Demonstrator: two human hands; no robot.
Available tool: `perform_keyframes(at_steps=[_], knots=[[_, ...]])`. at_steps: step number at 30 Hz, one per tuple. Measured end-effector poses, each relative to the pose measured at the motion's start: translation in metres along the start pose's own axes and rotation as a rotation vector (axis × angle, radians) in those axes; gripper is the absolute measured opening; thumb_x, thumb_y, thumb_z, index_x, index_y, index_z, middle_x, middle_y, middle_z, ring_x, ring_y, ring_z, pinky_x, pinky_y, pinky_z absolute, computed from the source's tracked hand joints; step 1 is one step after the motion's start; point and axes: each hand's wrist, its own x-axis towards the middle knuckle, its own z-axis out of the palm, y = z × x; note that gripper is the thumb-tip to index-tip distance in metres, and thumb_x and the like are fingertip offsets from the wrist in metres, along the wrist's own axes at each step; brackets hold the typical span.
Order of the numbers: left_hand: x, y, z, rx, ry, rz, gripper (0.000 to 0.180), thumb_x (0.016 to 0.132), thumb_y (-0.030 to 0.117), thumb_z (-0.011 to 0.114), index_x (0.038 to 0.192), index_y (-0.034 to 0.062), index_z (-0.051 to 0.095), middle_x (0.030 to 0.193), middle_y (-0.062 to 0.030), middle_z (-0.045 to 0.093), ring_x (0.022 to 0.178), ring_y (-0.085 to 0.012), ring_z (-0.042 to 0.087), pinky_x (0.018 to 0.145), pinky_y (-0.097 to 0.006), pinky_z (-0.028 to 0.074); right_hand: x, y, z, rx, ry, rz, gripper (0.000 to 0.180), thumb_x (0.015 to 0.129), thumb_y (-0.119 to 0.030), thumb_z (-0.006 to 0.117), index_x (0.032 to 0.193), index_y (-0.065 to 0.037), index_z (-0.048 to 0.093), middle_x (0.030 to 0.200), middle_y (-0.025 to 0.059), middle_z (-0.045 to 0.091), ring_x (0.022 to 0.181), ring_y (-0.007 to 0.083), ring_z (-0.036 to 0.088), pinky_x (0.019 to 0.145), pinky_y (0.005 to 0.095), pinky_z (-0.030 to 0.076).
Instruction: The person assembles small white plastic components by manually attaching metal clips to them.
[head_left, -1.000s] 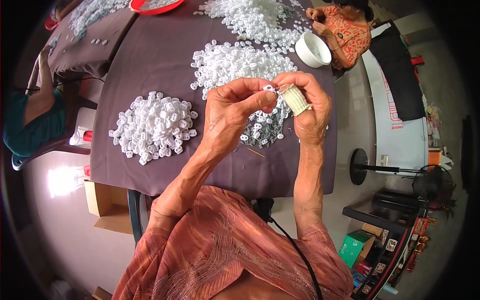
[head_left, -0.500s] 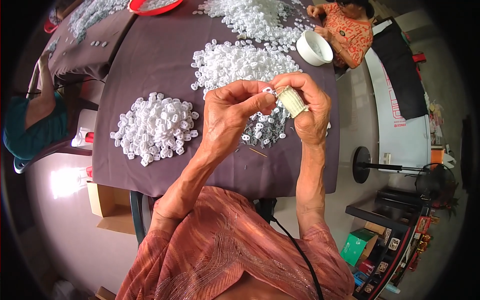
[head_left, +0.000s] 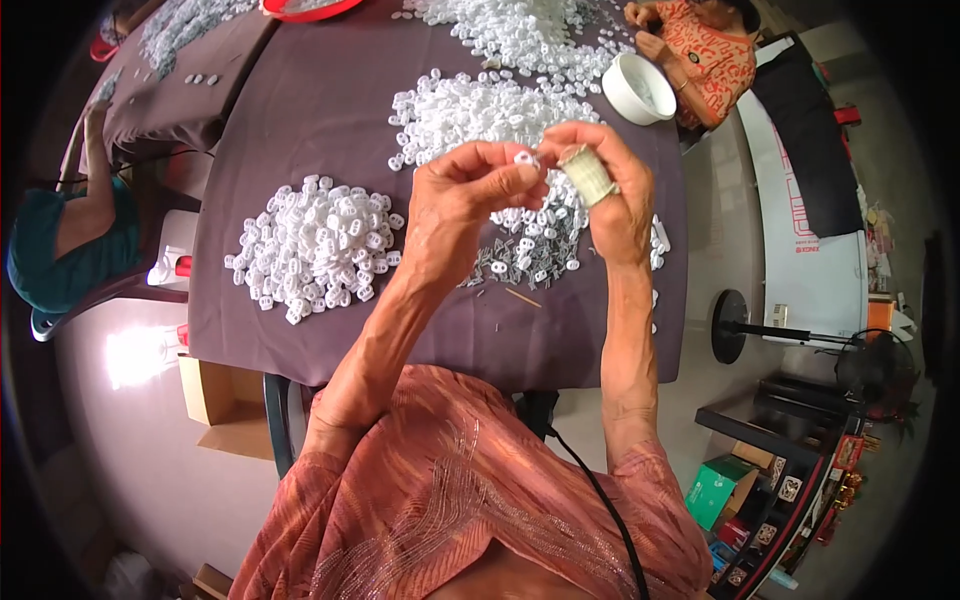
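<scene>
Over the table my left hand pinches a small white oval plastic piece with holes in it, between thumb and fingertips. Just right of it, my right hand is closed with its index finger curled over. A pale ribbed wrap covers that hand's thumb. Anything between the right fingertips is too small to make out. The two hands' fingertips nearly meet. Beneath them lie small grey pins mixed with several white pieces. To the left sits a heap of similar white pieces.
Beyond my hands lies a bigger white heap, with another farther back. A white bowl stands by a co-worker in an orange patterned top. Another person in teal sits left. A thin stick lies near the table's front.
Both hands have risen slightly away from me and drawn a little apart at the fingertips. The white piece stays in my left hand, and more of the grey pins shows below.
</scene>
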Motion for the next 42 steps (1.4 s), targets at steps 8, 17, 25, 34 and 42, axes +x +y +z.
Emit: perform_keyframes(at_steps=[8,17,25,34,42], knots=[[0.008,0.012,-0.023,-0.048,0.010,0.120,0.012,0.078,0.007,0.062,0.085,-0.0019,0.059,0.075,-0.0098,0.062,0.064,-0.0148,0.059,0.062,-0.027,0.050,-0.029,0.099,-0.001,-0.429,-0.174,0.133,0.016,0.075,-0.003,0.053,0.087,-0.005,0.062,0.071,0.0059,0.062,0.063,0.0115,0.056,0.058,0.0237,0.043],[0.011,0.011,-0.025,0.018,0.071,0.112,0.007,0.080,0.009,0.058,0.083,0.0021,0.058,0.077,-0.0086,0.061,0.065,-0.0135,0.058,0.061,-0.026,0.048,-0.050,0.140,0.031,-0.865,-0.317,0.078,0.017,0.068,-0.003,0.052,0.084,-0.004,0.059,0.077,0.0149,0.060,0.069,0.0328,0.058,0.061,0.0411,0.045],[0.010,0.009,-0.024,0.022,0.093,0.097,0.010,0.077,0.009,0.063,0.083,0.0020,0.060,0.076,-0.0061,0.062,0.066,-0.0130,0.059,0.061,-0.024,0.047,-0.056,0.133,0.038,-0.789,-0.272,-0.023,0.011,0.061,0.002,0.051,0.069,-0.001,0.043,0.066,0.0147,0.051,0.065,0.0360,0.053,0.057,0.0439,0.042],[0.010,-0.001,-0.025,0.037,0.099,0.051,0.013,0.077,0.011,0.065,0.083,0.0009,0.059,0.076,-0.0063,0.061,0.065,-0.0125,0.058,0.061,-0.024,0.047,-0.033,0.076,0.008,0.586,-0.018,0.370,0.016,0.080,-0.009,0.053,0.091,0.001,0.054,0.077,0.0090,0.059,0.064,0.0174,0.059,0.062,0.0295,0.049],[0.000,-0.005,-0.009,0.053,-0.002,-0.008,0.013,0.080,0.011,0.061,0.088,0.0012,0.057,0.081,-0.0070,0.061,0.069,-0.0125,0.058,0.064,-0.024,0.048,-0.029,0.036,0.006,0.774,0.001,0.266,0.039,0.079,-0.028,0.059,0.102,0.002,0.053,0.080,0.0093,0.058,0.073,0.0202,0.058,0.066,0.0347,0.049]])
